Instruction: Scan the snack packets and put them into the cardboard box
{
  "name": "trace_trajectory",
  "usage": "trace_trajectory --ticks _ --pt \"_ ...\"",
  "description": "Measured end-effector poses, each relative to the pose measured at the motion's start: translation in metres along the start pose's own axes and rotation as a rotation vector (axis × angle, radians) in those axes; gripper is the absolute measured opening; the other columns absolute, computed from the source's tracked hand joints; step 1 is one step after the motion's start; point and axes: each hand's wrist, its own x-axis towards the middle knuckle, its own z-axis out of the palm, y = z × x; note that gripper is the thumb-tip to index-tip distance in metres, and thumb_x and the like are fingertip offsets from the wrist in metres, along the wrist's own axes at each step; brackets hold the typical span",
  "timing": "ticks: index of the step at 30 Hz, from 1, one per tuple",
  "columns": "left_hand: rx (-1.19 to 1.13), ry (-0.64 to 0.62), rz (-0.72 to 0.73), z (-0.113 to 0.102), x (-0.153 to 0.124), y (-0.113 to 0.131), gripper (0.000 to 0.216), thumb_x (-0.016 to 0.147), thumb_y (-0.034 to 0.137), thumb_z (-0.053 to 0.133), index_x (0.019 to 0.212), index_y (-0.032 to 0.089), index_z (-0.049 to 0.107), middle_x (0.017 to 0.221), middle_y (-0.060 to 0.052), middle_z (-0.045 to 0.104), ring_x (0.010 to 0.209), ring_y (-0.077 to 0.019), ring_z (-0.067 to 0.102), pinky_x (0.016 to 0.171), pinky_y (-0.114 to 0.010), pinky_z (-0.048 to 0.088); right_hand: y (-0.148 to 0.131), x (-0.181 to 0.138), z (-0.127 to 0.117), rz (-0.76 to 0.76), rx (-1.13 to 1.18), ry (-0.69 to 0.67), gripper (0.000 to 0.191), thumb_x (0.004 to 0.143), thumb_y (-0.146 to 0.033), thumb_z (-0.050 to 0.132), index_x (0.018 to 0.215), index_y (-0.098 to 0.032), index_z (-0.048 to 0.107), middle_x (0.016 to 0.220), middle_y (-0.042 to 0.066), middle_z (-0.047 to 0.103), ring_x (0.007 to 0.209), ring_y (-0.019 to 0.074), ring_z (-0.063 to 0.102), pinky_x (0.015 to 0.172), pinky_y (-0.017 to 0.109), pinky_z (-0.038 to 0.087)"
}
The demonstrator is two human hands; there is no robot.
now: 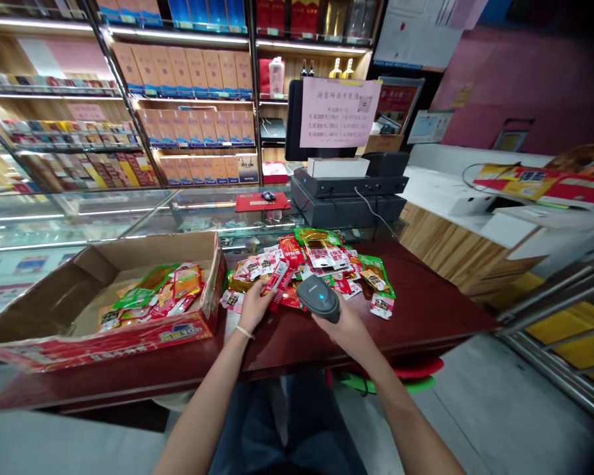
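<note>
Pinching a red snack packet (279, 277), the left hand (255, 307) has its near end between thumb and fingers here in the head view, the rest slanting past the fingertips, over the heaped packets (324, 253)! And the right hand (345, 328)? Wrapped around a barcode scanner (319, 298), near that packet.

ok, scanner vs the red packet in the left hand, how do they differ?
Colour: the scanner is dark grey with a lit blue spot; the red packet is red with pale printed areas.
Shape: the scanner has a bulky, rounded head; the red packet is slim and narrow.
Holder: the right hand has the scanner, the left hand the red packet.
Shared: both are held one-handed.
</note>
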Motion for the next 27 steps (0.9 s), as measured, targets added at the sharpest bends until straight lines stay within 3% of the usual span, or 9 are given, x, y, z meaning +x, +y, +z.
trace_trajectory --ticks 3,5,10,14,19,23,27 --pt "0.119 0.007 0.025 0.001 -0.002 0.001 0.026 0.082 0.038 0.063 0.096 0.016 0.067 0.097 -0.007 0.073 0.091 -0.0218 0.066 0.085 -0.032 0.049 0.003 0.002 0.005 -0.033 -0.051 -0.027 0.036 0.077 -0.031 0.071 0.112 -0.023 0.066 0.103 0.008 0.077 0.097 0.0283 0.072 0.080 0.036 0.056" --pt "0.163 0.003 0.042 0.001 -0.002 0.001 0.024 0.083 0.038 0.062 0.092 0.016 0.067 0.093 -0.006 0.073 0.088 -0.0216 0.065 0.084 -0.032 0.048 0.004 0.002 0.006 -0.035 -0.053 -0.020 0.034 0.077 -0.030 0.069 0.110 -0.023 0.067 0.102 0.008 0.077 0.096 0.0292 0.072 0.080 0.037 0.056" --pt "0.116 -0.012 0.028 0.001 -0.002 -0.005 0.029 0.084 0.042 0.063 0.099 0.017 0.068 0.097 -0.006 0.073 0.089 -0.0214 0.066 0.082 -0.031 0.048 0.002 0.001 0.004 0.053 0.016 0.013 0.036 0.073 -0.035 0.072 0.107 -0.023 0.068 0.070 0.004 0.073 0.074 0.0293 0.073 0.057 0.033 0.055" --pt "0.064 0.001 0.021 0.005 -0.003 -0.005 0.031 0.083 0.039 0.064 0.103 0.016 0.068 0.103 -0.008 0.074 0.094 -0.0224 0.067 0.085 -0.032 0.050 -0.003 0.000 0.000 0.089 0.030 0.020 0.036 0.073 -0.037 0.072 0.105 -0.024 0.067 0.058 0.000 0.067 0.060 0.0256 0.070 0.048 0.030 0.051" --pt "0.099 0.037 0.098 0.000 -0.010 0.035 0.032 0.089 0.037 0.057 0.111 0.017 0.068 0.111 -0.009 0.074 0.099 -0.0231 0.068 0.090 -0.034 0.050 -0.011 0.002 -0.008 0.092 0.020 0.010 0.022 0.074 -0.045 0.071 0.076 -0.024 0.064 0.043 -0.001 0.056 0.043 0.0215 0.059 0.042 0.030 0.045" --pt "0.311 0.117 0.225 -0.040 -0.017 0.094 0.032 0.092 0.038 0.056 0.115 0.022 0.070 0.111 -0.005 0.075 0.096 -0.0207 0.069 0.086 -0.030 0.051 -0.016 0.008 -0.008 0.082 0.029 -0.050 0.038 0.078 -0.051 0.067 0.056 -0.024 0.053 0.040 0.001 0.054 0.037 0.0183 0.053 0.044 0.030 0.044" --pt "0.588 0.400 0.278 -0.111 -0.022 0.128 0.034 0.094 0.040 0.054 0.121 0.024 0.068 0.101 -0.002 0.076 0.082 -0.0184 0.069 0.076 -0.026 0.050 -0.019 0.015 0.005 0.100 0.062 -0.061 0.036 0.075 -0.052 0.070 0.061 -0.023 0.055 0.044 0.001 0.058 0.040 0.0180 0.056 0.046 0.030 0.045"
